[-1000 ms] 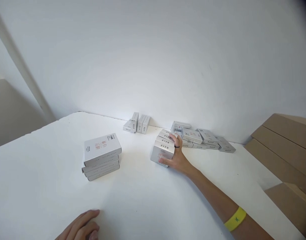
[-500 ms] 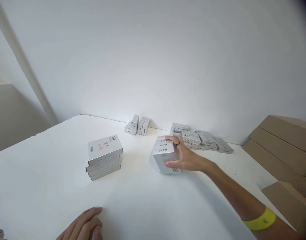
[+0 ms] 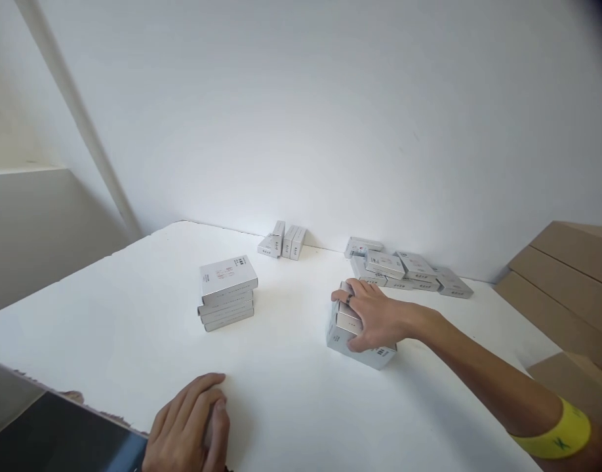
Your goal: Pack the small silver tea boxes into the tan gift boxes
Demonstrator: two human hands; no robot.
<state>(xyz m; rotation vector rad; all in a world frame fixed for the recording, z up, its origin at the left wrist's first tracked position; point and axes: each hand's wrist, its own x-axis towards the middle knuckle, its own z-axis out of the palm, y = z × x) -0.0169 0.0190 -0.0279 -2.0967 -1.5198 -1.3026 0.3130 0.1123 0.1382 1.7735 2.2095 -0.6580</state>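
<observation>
My right hand [image 3: 372,314] spans a row of small silver-white cartons [image 3: 347,334] standing on edge, its fingers over the far side and its thumb on the near face. The cartons are pressed together and seem to rest on the table; the hand covers part of them. My left hand [image 3: 190,423] lies on the table nearer me, holding nothing I can see, with its fingers loosely bent and the thumb slightly apart. Beyond it stands a slightly uneven stack of similar cartons [image 3: 227,278], lying flat, printed side up on top.
Against the wall several more cartons [image 3: 294,242] stand upright, and a loose pile of cartons [image 3: 412,272] lies farther right. Brown cardboard boxes [image 3: 566,282] occupy the right side. The white table [image 3: 119,308] has a worn left edge, with a dark surface [image 3: 60,436] below it.
My right hand has shifted the row of cartons right and nearer me, turning it. The view has swung a little left. My left hand still rests on the table, showing more fully.
</observation>
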